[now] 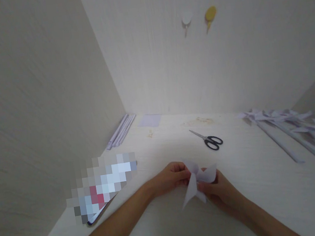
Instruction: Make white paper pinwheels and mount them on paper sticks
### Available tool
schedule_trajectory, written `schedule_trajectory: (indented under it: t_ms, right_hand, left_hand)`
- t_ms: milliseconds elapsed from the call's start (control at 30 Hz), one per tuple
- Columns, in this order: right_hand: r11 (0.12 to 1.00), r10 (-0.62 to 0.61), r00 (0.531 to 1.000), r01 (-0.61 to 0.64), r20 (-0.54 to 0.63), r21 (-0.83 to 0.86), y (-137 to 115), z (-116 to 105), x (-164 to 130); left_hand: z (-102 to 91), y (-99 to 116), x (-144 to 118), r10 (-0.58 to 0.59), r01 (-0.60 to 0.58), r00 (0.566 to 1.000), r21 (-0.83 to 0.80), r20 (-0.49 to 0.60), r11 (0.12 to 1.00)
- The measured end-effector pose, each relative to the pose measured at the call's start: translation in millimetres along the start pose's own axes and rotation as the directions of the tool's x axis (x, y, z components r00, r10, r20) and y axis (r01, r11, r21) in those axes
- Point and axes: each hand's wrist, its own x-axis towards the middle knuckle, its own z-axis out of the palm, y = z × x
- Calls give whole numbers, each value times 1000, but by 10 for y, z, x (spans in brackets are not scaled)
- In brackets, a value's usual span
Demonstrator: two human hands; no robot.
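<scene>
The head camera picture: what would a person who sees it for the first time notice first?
First, the two hands at the bottom centre: the left hand and right hand together pinch a folded white paper pinwheel above the pale table. Behind them lie black-handled scissors, blades closed. At the right edge lies a row of finished paper pinwheels on sticks, and rolled paper sticks rest in the far left corner.

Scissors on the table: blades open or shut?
Shut. The scissors lie flat on the table, the blades showing as one thin line from the black handles, untouched by either hand.
</scene>
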Motion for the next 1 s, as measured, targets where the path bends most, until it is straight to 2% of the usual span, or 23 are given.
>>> schedule_trajectory:
  t_ms: [233, 367, 600, 733, 800, 867, 933, 967, 1000]
  right_hand:
    - [999, -21, 999, 19, -40, -45, 25, -34, 9]
    - [996, -36, 997, 30, -64, -85, 31, -33, 6]
    - [999, -46, 999, 46, -12, -12, 4, -17, 5]
    - [993, -35, 999, 37, -15, 112, -44, -5, 7]
    - [984, -25, 999, 30, -32, 175, -70, -2, 2]
    - [973, -22, 998, 33, -54, 228, -89, 0, -7]
    - [965, -15, 998, 28, -54, 262, -98, 3, -13]
    - [963, -10, 999, 22, -46, 270, -100, 6, -15]
    - [961, -7, 999, 17, -38, 274, -101, 8, -16]
  left_hand:
    - [-21, -20, 6, 6, -6, 1000, 8, 6, 1000]
    - [-14, -27, 12, 10, -10, 999, -3, -40, 1000]
    - [-11, -36, 23, 12, -13, 996, -16, -90, 1000]
    - [-5, -26, 48, 48, -45, 989, 20, -141, 999]
    - [-20, 13, 77, 66, -43, 978, 116, -199, 992]
    - [-65, 102, 107, 104, -18, 959, 308, -264, 951]
    - [-150, 248, 132, 165, -3, 949, 514, -270, 858]
    - [-209, 339, 142, 198, 17, 941, 622, -274, 783]
    - [-281, 439, 151, 234, 60, 929, 742, -287, 668]
